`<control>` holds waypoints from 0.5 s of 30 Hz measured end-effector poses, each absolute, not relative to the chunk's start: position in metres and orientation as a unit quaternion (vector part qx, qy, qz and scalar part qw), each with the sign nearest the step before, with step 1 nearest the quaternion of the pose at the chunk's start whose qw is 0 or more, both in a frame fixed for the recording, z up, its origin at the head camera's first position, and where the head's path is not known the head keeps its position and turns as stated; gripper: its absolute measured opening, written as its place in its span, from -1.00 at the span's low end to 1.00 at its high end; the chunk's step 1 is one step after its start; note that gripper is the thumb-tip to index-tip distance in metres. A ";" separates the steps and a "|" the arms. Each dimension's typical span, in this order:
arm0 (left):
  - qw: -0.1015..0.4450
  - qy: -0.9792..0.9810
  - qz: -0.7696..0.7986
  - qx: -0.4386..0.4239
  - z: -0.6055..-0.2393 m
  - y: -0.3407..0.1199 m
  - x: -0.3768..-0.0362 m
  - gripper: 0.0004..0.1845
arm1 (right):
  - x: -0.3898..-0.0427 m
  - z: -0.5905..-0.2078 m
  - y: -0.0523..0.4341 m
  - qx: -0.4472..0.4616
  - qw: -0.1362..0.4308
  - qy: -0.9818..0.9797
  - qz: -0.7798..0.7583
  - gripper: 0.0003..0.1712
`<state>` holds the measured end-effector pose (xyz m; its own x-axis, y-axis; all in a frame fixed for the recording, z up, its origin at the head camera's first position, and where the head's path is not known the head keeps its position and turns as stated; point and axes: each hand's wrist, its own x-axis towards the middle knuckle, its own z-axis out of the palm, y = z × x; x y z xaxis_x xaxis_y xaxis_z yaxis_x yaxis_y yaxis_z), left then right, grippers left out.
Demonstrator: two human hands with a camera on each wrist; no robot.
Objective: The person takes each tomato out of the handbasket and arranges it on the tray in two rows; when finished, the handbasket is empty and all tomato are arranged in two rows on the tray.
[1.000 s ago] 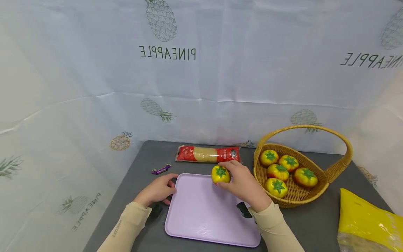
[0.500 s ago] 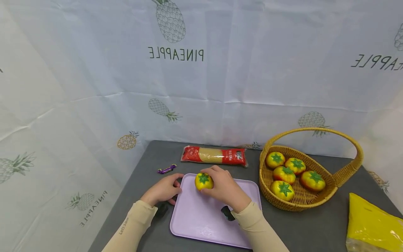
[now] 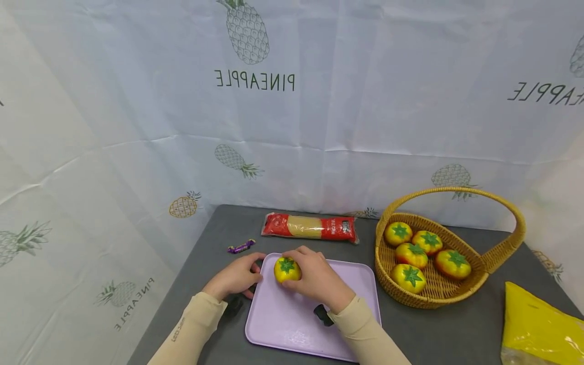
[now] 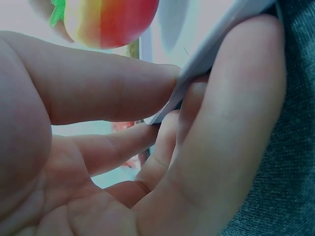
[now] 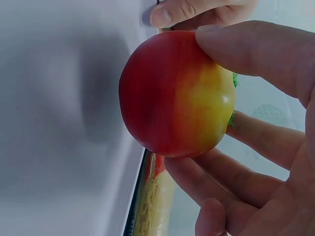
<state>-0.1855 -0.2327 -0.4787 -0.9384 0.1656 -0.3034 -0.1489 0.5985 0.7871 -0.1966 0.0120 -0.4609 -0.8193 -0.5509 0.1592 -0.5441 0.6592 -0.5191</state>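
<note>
My right hand [image 3: 315, 276] holds a yellow-and-red tomato [image 3: 286, 271] with a green star-shaped top, gripping it between thumb and fingers. It hangs over the far left part of a lilac tray [image 3: 278, 319]. In the right wrist view a gap and a shadow lie between the tomato [image 5: 172, 93] and the tray's surface. At the tray's left edge my left hand [image 3: 234, 276] pinches the rim. The left wrist view has its thumb on the tray rim [image 4: 197, 66], other fingers at and under the edge.
Right of the tray stands a wicker basket [image 3: 426, 302] with a tall handle and several similar tomatoes [image 3: 408, 278]. A red noodle packet [image 3: 310, 226] lies behind the tray, a purple-wrapped candy [image 3: 241, 246] at back left. A yellow bag [image 3: 538, 324] lies at front right.
My right hand has carried the tomato leftward from the tray's far edge to above its far left part. The left hand stays at the tray's left edge. The head view has shifted slightly.
</note>
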 end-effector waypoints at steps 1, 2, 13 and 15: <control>0.177 0.877 0.447 0.005 -0.479 -0.233 -0.185 -0.37 | -0.196 -0.461 0.012 -0.301 0.006 0.911 -0.283 -0.31; 0.177 0.878 0.445 0.004 -0.479 -0.232 -0.185 -0.37 | -0.196 -0.461 0.012 -0.301 0.006 0.911 -0.281 -0.31; 0.179 0.881 0.437 -0.001 -0.479 -0.232 -0.186 -0.37 | -0.198 -0.467 0.010 -0.303 0.012 0.912 -0.277 -0.32; 0.179 0.882 0.436 -0.001 -0.479 -0.232 -0.186 -0.37 | -0.197 -0.468 0.009 -0.303 0.015 0.911 -0.278 -0.32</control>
